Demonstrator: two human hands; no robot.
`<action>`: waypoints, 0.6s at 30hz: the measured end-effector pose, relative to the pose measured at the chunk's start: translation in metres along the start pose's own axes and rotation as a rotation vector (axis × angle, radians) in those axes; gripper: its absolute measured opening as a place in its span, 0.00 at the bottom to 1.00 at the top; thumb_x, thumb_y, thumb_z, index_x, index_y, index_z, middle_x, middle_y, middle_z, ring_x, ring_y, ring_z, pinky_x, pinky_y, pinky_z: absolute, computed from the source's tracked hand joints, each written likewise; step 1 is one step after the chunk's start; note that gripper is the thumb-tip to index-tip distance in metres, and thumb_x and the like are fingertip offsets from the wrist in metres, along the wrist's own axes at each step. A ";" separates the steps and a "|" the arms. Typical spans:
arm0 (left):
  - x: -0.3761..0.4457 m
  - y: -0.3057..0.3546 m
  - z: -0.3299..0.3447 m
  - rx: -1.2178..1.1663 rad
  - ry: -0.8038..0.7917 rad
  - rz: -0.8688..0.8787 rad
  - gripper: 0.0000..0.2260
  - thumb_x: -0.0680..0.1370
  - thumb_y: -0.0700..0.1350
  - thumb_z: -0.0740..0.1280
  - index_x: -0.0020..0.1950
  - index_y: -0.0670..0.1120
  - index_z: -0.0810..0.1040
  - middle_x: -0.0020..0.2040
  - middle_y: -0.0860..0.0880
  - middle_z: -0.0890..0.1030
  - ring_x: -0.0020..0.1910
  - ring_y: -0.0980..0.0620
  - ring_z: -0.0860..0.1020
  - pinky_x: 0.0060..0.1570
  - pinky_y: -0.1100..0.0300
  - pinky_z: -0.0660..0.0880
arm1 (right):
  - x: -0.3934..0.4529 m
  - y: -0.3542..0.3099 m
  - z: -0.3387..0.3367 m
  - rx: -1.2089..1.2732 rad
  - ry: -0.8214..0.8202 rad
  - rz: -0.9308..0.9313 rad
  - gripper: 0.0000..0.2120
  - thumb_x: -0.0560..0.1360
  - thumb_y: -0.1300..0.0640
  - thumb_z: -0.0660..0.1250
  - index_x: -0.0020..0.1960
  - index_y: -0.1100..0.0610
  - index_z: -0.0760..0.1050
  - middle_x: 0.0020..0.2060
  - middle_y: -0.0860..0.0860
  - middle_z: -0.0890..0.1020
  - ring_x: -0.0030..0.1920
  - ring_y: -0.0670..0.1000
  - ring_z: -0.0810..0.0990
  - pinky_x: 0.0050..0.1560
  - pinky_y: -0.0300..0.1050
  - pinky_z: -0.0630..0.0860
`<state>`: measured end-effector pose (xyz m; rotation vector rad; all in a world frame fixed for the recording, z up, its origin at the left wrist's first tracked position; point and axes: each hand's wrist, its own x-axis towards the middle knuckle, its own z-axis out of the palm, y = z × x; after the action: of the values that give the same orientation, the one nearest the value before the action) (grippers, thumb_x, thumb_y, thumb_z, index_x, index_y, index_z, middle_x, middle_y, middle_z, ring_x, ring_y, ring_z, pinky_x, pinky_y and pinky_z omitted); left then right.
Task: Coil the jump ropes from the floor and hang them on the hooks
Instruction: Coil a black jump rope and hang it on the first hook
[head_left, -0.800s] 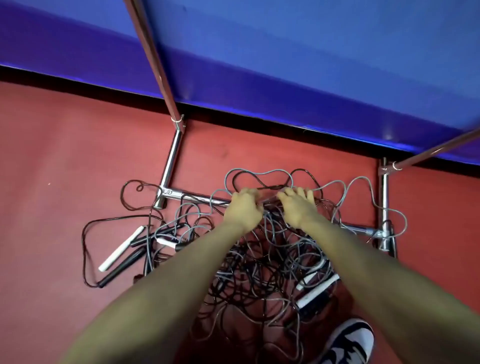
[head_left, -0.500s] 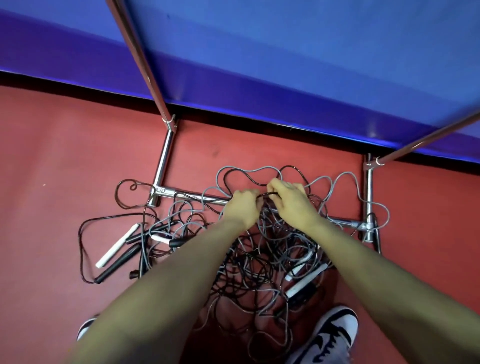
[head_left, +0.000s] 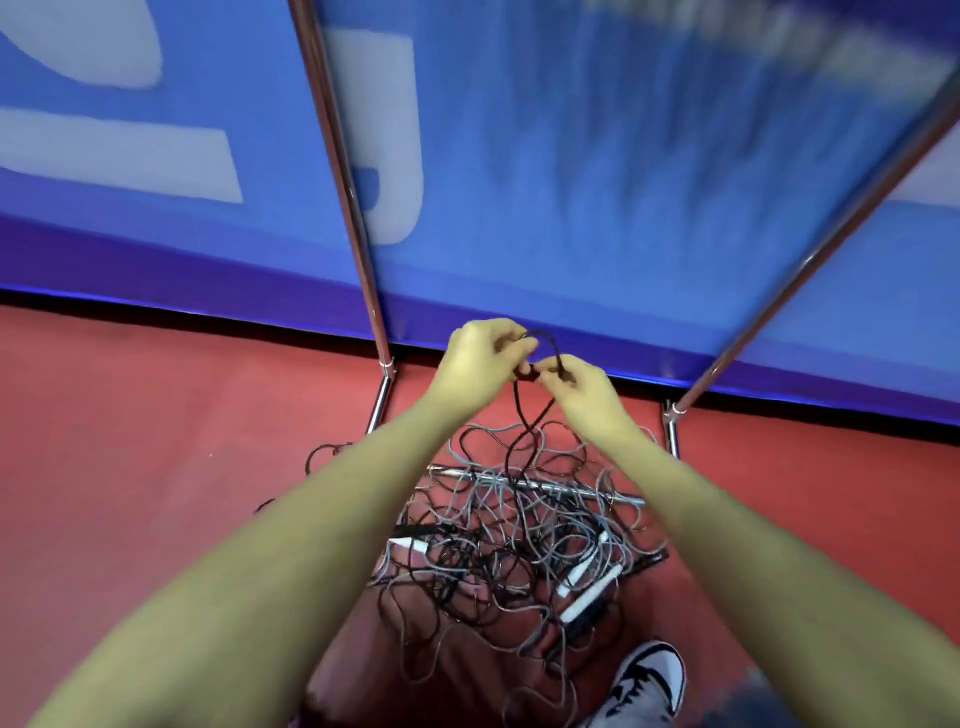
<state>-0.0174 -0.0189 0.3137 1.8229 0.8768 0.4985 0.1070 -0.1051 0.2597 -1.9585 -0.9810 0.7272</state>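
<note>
Left hand (head_left: 480, 364) and right hand (head_left: 584, 387) raised close together, fingers (head_left: 511, 340) of both pinching a small loop of black jump rope (head_left: 543, 345). Two strands of that rope dropping from between the fingers into the tangled pile of ropes (head_left: 519, 540) on the red floor (head_left: 156, 441) below. White handles (head_left: 589, 597) lower right of the fingers; chrome rack bar (head_left: 545, 486) crossing under the pile. Sneaker (head_left: 647, 686) nearest the camera.

Bright, even light gives saturated colour. Heavy motion blur streaks the blue wall (head_left: 649, 156) toward the upper right, and the lower right corner smears too. Wide-angle distortion splays the chrome poles (head_left: 343, 171) outward. A soft shadow darkens the red floor (head_left: 156, 415) beneath the tangled ropes (head_left: 519, 545) (fairly sharp here).
</note>
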 end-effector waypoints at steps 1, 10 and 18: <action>-0.007 0.019 -0.007 -0.014 0.008 0.029 0.05 0.77 0.41 0.67 0.42 0.42 0.78 0.30 0.50 0.79 0.25 0.59 0.72 0.35 0.65 0.73 | -0.007 -0.014 -0.007 0.014 -0.021 0.006 0.08 0.77 0.63 0.64 0.55 0.62 0.78 0.45 0.54 0.81 0.44 0.50 0.77 0.46 0.36 0.71; -0.064 0.152 -0.051 -0.150 0.153 0.182 0.07 0.78 0.41 0.66 0.40 0.44 0.78 0.30 0.48 0.79 0.27 0.52 0.72 0.33 0.60 0.73 | -0.083 -0.110 -0.061 -0.114 -0.182 -0.092 0.09 0.75 0.60 0.67 0.56 0.54 0.78 0.49 0.56 0.75 0.46 0.50 0.70 0.45 0.39 0.67; -0.102 0.221 -0.075 -0.312 0.182 0.222 0.14 0.79 0.47 0.66 0.60 0.41 0.76 0.53 0.48 0.78 0.35 0.58 0.77 0.38 0.63 0.76 | -0.115 -0.182 -0.098 0.062 0.019 -0.188 0.09 0.79 0.63 0.61 0.41 0.62 0.74 0.25 0.52 0.75 0.22 0.44 0.73 0.28 0.36 0.71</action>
<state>-0.0594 -0.0999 0.5520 1.6097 0.6746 0.9030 0.0531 -0.1741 0.4795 -1.7887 -1.1012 0.6238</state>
